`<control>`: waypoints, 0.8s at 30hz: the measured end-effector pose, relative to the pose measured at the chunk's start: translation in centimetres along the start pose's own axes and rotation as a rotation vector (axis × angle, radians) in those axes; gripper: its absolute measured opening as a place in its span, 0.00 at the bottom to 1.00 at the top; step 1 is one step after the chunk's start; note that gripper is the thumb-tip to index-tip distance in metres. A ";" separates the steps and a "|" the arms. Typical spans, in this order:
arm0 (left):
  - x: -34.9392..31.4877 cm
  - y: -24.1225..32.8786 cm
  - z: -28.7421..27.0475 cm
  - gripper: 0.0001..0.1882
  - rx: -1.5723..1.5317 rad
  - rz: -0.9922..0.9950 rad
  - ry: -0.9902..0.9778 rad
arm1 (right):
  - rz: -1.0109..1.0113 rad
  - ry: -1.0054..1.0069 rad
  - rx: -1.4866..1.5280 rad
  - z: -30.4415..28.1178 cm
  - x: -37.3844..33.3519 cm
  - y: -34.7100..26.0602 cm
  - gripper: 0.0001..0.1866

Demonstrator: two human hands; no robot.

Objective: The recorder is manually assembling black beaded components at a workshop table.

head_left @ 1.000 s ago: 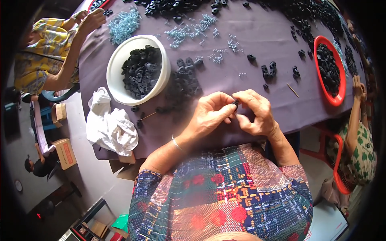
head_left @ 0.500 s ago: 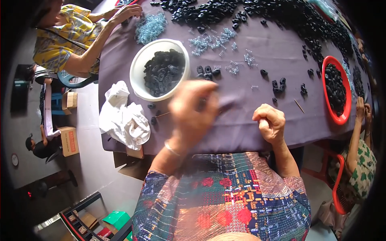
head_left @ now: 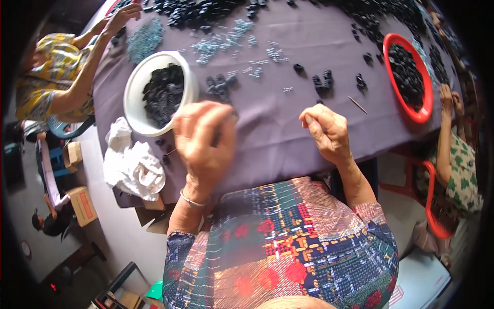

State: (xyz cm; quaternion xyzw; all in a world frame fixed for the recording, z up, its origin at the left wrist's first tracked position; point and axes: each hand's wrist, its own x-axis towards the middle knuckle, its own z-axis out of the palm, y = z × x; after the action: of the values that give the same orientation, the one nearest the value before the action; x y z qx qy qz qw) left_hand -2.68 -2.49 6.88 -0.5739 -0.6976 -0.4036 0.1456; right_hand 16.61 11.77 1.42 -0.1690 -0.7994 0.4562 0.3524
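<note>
My left hand [head_left: 203, 141], blurred by motion, is beside the white tub [head_left: 193, 87] of small black parts [head_left: 165, 95]. Its fingers are curled, and a dark patch shows between thumb and fingers, too smeared to name. My right hand [head_left: 329, 133] is over the near part of the cloth with thumb and fingertips pressed together. Whatever it may hold is hidden. Beyond the hands are a few black moulded parts [head_left: 323, 81] standing together, another black part [head_left: 360, 81], and small clear pieces [head_left: 254, 70].
A purple-grey cloth [head_left: 267, 139] covers the table. On it are a white rag [head_left: 136, 170], a thin brown stick [head_left: 357, 104], a red oval basin [head_left: 429, 95] of black parts, bluish clear pieces [head_left: 145, 41] and a black heap [head_left: 200, 13]. Co-workers' hands are at the left [head_left: 123, 15] and right [head_left: 448, 99].
The whole view has shifted, so the table's things stand further left and higher. My left hand stays curled beside the tub, and my right hand stays closed, now turned more toward the left.
</note>
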 end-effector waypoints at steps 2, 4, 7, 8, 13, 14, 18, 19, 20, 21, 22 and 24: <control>-1.2 0.8 1.8 0.13 -0.125 0.022 -0.133 | 0.018 0.093 -0.172 -1.3 0.2 0.0 0.01; -1.8 1.6 3.0 0.12 -0.262 -0.016 -0.258 | 0.044 0.167 -0.366 -2.7 0.1 0.1 0.04; -1.8 2.6 4.4 0.11 -0.364 -0.013 -0.342 | 0.047 0.231 -0.579 -3.6 -0.1 0.4 0.04; -1.8 3.0 4.8 0.11 -0.407 -0.020 -0.374 | 0.097 0.223 -0.593 -3.5 -0.3 0.7 0.06; -2.4 3.7 6.6 0.10 -0.568 -0.087 -0.509 | 0.157 0.101 -0.681 -2.4 0.0 0.7 0.08; -2.6 3.6 6.7 0.10 -0.569 -0.085 -0.510 | 0.138 0.096 -0.690 -2.3 0.2 0.8 0.09; -3.0 2.9 6.8 0.08 -0.707 -0.277 -0.545 | 0.070 0.054 -0.664 -1.6 1.9 0.5 0.10; -3.1 2.7 6.9 0.08 -0.711 -0.290 -0.501 | 0.026 0.032 -0.657 -1.3 2.6 0.5 0.10; -3.3 2.4 7.1 0.08 -0.709 -0.288 -0.497 | -0.020 0.013 -0.652 -1.0 3.3 0.6 0.11; -3.6 2.2 7.4 0.08 -0.724 -0.325 -0.494 | -0.038 -0.001 -0.660 -0.8 4.0 1.1 0.12; -3.7 2.1 7.5 0.07 -0.739 -0.362 -0.489 | -0.061 0.012 -0.689 -0.4 4.8 1.5 0.13; -3.5 2.2 7.5 0.06 -0.754 -0.344 -0.497 | -0.070 -0.005 -0.773 -0.3 6.3 2.3 0.14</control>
State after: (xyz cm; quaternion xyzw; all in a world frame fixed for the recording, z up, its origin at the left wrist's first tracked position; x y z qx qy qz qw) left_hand 2.30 0.62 0.69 -0.5420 -0.6010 -0.4973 -0.3126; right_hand 12.31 16.90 2.14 -0.2611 -0.9185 0.1096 0.2762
